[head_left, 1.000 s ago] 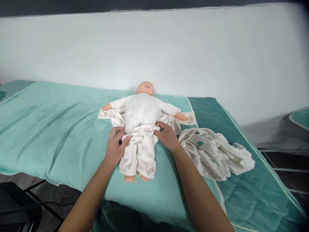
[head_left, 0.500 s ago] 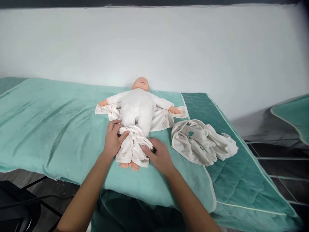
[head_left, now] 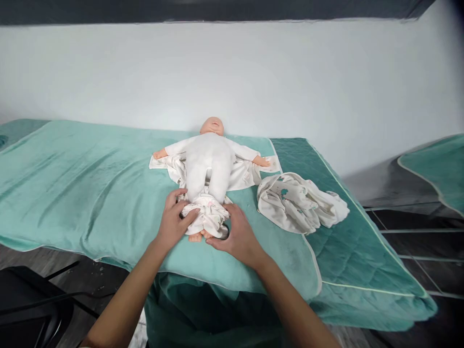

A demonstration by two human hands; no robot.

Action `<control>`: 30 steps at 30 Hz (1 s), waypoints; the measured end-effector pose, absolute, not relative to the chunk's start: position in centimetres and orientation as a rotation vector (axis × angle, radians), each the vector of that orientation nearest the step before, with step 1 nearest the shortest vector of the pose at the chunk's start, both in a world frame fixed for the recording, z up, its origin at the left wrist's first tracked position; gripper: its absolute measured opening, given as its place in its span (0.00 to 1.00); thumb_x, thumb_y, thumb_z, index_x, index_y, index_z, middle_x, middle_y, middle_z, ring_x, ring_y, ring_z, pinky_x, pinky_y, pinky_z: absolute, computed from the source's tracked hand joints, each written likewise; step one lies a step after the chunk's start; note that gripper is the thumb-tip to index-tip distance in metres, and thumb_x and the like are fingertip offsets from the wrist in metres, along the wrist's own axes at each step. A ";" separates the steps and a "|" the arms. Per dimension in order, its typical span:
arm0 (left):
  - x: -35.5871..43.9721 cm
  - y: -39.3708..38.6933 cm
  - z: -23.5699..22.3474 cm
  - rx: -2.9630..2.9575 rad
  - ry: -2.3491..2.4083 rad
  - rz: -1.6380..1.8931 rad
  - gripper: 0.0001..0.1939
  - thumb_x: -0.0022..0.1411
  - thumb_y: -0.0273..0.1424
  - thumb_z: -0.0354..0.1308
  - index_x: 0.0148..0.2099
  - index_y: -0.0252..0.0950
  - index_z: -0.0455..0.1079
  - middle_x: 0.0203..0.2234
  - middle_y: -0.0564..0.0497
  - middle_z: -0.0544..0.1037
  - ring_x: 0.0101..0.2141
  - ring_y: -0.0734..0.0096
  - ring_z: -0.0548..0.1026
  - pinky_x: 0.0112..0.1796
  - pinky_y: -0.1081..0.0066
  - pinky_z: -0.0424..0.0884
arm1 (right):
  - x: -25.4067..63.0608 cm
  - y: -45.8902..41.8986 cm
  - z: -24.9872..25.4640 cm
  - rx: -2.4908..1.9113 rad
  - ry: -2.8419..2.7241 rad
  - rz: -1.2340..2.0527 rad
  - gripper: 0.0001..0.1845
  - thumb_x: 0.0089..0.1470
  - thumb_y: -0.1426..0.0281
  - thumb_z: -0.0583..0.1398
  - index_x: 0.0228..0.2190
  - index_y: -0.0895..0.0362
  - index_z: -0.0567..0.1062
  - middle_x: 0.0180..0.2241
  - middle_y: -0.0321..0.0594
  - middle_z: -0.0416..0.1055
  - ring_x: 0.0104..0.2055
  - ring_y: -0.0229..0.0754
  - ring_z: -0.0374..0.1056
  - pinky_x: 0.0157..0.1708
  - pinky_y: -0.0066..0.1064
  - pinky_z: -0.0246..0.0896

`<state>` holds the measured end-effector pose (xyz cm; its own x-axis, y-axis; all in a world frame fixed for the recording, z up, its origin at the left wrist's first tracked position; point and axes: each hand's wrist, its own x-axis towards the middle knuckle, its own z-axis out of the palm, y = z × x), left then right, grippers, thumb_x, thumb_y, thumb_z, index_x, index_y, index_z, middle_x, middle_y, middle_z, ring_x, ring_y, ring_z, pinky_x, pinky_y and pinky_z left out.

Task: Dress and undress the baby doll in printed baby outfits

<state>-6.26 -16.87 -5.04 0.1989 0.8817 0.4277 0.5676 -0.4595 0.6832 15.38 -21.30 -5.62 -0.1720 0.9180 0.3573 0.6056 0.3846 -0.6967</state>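
Observation:
A baby doll (head_left: 209, 157) with a white cloth body lies on its back, its head toward the wall and its arms spread. Printed baby pants (head_left: 206, 215) are bunched round its lower legs, and the toes show below them. My left hand (head_left: 175, 217) grips the pants at their left side, thumb on top. On the right side my right hand (head_left: 237, 235) has its fingers at the fabric's edge and its thumb near the feet. A printed baby top (head_left: 244, 176) lies spread out beneath the doll, under its arms.
A crumpled white printed cloth (head_left: 300, 200) lies to the right of the doll. Beneath everything is a light green sheet (head_left: 108, 193) over a darker quilted cover (head_left: 355, 251). A white wall (head_left: 232, 72) stands behind. At lower left is a black chair (head_left: 32, 309).
The pants are more bunched up at the lower legs, baring more of the legs above. My right hand has shifted down toward the feet. The view has tilted slightly.

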 end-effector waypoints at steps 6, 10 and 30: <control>-8.1 -20.2 -3.6 2.245 1.258 0.866 0.18 0.60 0.46 0.65 0.40 0.37 0.70 0.60 0.41 0.65 0.60 0.52 0.65 0.59 0.55 0.66 | 16.5 -21.3 -4.3 -1.372 -1.948 0.516 0.30 0.46 0.52 0.70 0.44 0.54 0.68 0.44 0.44 0.73 0.50 0.53 0.68 0.50 0.44 0.63; -8.8 -20.4 -1.9 2.272 1.195 0.761 0.24 0.55 0.50 0.67 0.43 0.38 0.70 0.55 0.41 0.69 0.57 0.53 0.68 0.56 0.56 0.68 | 17.1 -21.5 -2.3 -1.536 -1.931 0.637 0.29 0.47 0.45 0.68 0.38 0.53 0.69 0.39 0.38 0.74 0.42 0.47 0.70 0.39 0.36 0.61; -9.2 -21.0 9.2 1.770 0.939 0.345 0.20 0.52 0.46 0.68 0.41 0.37 0.76 0.37 0.49 0.80 0.37 0.60 0.77 0.34 0.69 0.71 | 17.4 -21.8 9.6 -1.233 -2.116 1.411 0.23 0.51 0.47 0.65 0.31 0.55 0.75 0.29 0.36 0.71 0.31 0.40 0.66 0.29 0.30 0.58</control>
<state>-9.24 -20.97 9.21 0.6497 0.7334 -0.2000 0.4296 -0.1371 0.8926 17.39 -21.77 9.56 -0.5795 0.7920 -0.1923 0.4819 0.1427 -0.8645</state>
